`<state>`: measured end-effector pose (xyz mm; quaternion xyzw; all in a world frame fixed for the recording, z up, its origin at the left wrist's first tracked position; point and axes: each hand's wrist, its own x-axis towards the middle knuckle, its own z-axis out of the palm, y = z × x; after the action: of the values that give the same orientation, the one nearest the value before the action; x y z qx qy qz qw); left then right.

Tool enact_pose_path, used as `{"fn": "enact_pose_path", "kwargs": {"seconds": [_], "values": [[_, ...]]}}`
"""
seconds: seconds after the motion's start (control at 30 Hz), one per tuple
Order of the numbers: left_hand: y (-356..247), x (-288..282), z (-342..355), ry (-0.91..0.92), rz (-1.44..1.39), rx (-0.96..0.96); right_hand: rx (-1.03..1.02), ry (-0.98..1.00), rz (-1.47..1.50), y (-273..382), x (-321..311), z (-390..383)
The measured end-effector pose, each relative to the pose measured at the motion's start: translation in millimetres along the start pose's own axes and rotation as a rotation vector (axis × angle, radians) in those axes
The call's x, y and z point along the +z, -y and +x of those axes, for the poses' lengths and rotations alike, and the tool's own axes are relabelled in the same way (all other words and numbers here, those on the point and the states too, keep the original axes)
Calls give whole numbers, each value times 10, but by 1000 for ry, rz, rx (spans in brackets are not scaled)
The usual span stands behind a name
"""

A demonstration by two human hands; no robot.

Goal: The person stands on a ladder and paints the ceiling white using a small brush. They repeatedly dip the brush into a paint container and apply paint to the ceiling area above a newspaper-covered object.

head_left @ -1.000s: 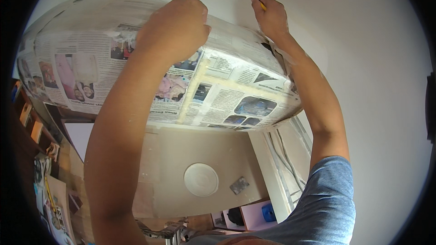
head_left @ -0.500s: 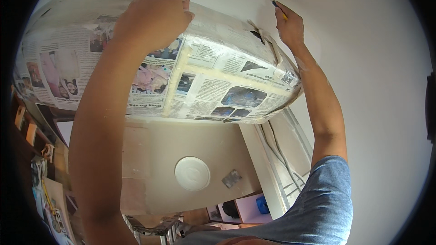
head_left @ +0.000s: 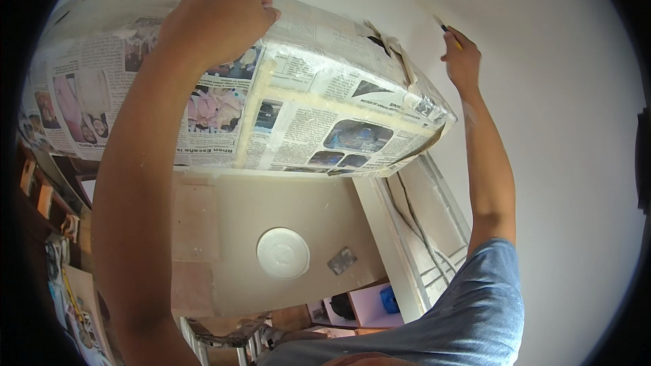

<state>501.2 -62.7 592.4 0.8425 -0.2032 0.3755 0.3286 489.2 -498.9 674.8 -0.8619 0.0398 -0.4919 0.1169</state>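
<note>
My right hand point(head_left: 464, 61) is closed around a slim paintbrush point(head_left: 445, 28) with a yellow and dark handle. Its pale tip points up and left at the white wall surface point(head_left: 556, 129); whether it touches cannot be told. A long box-shaped unit wrapped in newspaper and tape point(head_left: 298, 129) spans the upper left. Over its upper edge is my left hand point(head_left: 224, 17), fingers curled closed. What those fingers grip, if anything, is hidden. At the unit's right end the paper is torn and folded up beside a dark gap point(head_left: 377, 43).
Below the wrapped unit lies a beige tabletop point(head_left: 237, 210) with a round white lid point(head_left: 283, 253) and a small grey flat piece point(head_left: 342, 261). Cables point(head_left: 413, 220) run along a pale frame at right. Lower down are ladder rails point(head_left: 247, 352) and shelving with a blue item point(head_left: 389, 300).
My right hand has moved right and down with the paintbrush, away from the wrapped unit's end. My left hand remains at the unit's upper edge. The whole view has shifted slightly.
</note>
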Motion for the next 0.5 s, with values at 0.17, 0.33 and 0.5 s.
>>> {"fn": "enact_pose_path", "kwargs": {"seconds": [0.17,0.33,0.5], "values": [[48,17,6,-53,58,123,-82,-98,285,241,-702,-897],[256,148,29,-104,90,183,-37,-384,491,225,-1255,-1983],[474,194,151,10,124,132,116,-422,659,-43,-1301,-3059]]}}
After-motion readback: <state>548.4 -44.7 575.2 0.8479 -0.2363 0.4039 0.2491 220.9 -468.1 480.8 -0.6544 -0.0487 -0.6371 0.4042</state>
